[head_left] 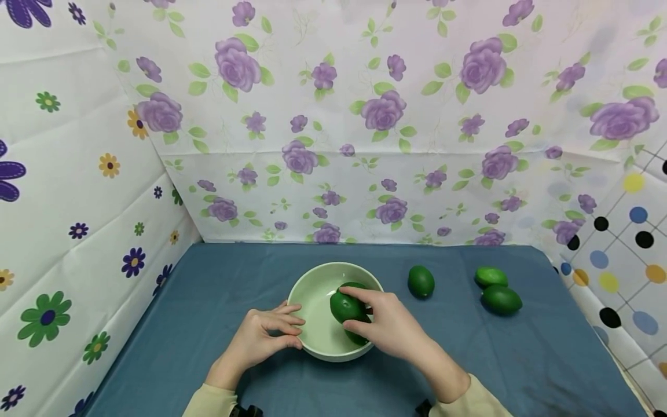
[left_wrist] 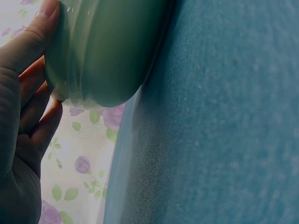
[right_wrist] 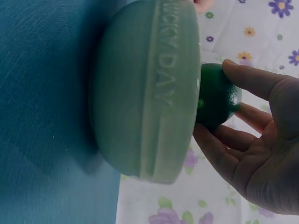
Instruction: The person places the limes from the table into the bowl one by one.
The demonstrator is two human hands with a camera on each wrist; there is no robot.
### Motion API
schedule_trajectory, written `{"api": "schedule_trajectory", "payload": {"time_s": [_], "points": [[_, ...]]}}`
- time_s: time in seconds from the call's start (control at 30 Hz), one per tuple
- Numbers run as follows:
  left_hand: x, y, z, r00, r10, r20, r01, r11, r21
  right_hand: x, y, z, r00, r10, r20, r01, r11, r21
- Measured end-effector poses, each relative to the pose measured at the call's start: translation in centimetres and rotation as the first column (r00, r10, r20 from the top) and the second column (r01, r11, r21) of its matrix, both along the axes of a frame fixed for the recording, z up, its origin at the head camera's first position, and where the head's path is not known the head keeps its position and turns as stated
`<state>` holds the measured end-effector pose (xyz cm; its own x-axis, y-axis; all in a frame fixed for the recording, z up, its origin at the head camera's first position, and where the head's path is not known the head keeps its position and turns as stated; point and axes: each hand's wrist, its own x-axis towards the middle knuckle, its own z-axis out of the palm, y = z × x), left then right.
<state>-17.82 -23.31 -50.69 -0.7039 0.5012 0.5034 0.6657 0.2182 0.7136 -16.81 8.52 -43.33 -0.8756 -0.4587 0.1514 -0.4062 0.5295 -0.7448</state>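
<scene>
A pale green bowl (head_left: 316,341) with raised "LUCKY DAY" lettering on its outer wall stands on the blue cloth. At its left side my left hand (head_left: 268,335) holds the rim, thumb toward the front and fingers farther back; the left wrist view shows the thumb (left_wrist: 35,30) against the wall. My right hand (head_left: 391,324) reaches over the right rim and grips a glossy dark green lime (head_left: 345,307) between thumb and fingers. In the right wrist view that lime (right_wrist: 217,95) shows above the rim. More green fruit (head_left: 358,337) lies beneath it in the bowl, partly hidden.
Right of the bowl lies a single lime (head_left: 421,282). Farther right, a lighter lime (head_left: 491,277) and a darker lime (head_left: 501,300) lie side by side. A flowered sheet (head_left: 333,121) hangs behind the blue cloth (head_left: 219,284), with patterned sheets on both sides.
</scene>
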Motion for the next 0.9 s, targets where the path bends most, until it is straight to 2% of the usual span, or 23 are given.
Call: {"api": "schedule_trajectory", "payload": {"time_s": [0.2, 0.57, 0.73, 0.9], "points": [[0.0, 0.1, 0.0, 1.000, 0.000, -0.005, 0.000, 1.000, -0.007, -0.4, -1.2, 0.0, 0.998, 0.039, -0.050, -0.032, 0.993, 0.117], [0.0, 0.0, 0.1, 1.000, -0.005, -0.011, 0.005, 1.000, -0.001, -1.9, -3.4, -0.2, 0.991, 0.089, -0.100, -0.067, 0.976, 0.208], [0.0, -0.1, 0.0, 1.000, -0.002, 0.026, 0.002, 1.000, -0.001, -2.9, -4.5, -0.5, 0.991, 0.083, -0.101, -0.055, 0.965, 0.256], [-0.1, -0.1, -0.2, 1.000, -0.004, 0.027, 0.004, 1.000, -0.001, -3.6, -5.3, -0.9, 0.990, 0.075, -0.121, -0.035, 0.952, 0.304]]}}
